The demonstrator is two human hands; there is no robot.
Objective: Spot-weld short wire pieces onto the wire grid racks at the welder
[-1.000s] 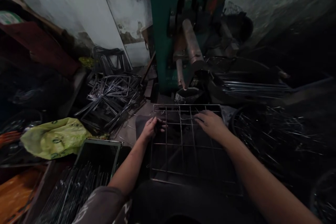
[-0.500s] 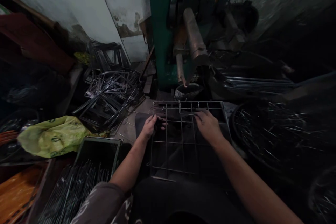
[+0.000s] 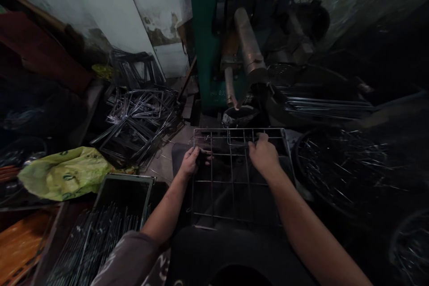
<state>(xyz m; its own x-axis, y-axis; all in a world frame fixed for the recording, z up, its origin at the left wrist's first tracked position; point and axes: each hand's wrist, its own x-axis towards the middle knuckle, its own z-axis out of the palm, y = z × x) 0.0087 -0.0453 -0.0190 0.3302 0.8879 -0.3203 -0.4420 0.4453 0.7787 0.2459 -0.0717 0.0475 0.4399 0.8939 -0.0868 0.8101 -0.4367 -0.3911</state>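
A wire grid (image 3: 212, 182), with crossing bars and a rectangular outer frame, lies in front of my body over dark cloth. My left hand (image 3: 191, 161) is closed round its left side wire near the far corner, some fingers reaching under the bars. Near the far right part, my right hand (image 3: 264, 155) is closed on the grid's wires, its thumb and fingers pinched by a smaller wire rectangle (image 3: 229, 136) at the far edge. Exactly which wire it pinches is hard to make out in the dim light.
A green machine (image 3: 206, 53) with copper-coloured cylinder arms (image 3: 248, 44) stands just beyond the grid. Bent wire frames (image 3: 140, 111) are heaped left. A tray of rods (image 3: 97, 237) and a yellow-green sack (image 3: 72, 174) lie nearer. A round basin (image 3: 296, 156) of wire pieces sits right.
My right hand has shifted slightly and its fingers have curled more upward over the far wires. The left hand keeps its hold; the grid has barely moved.
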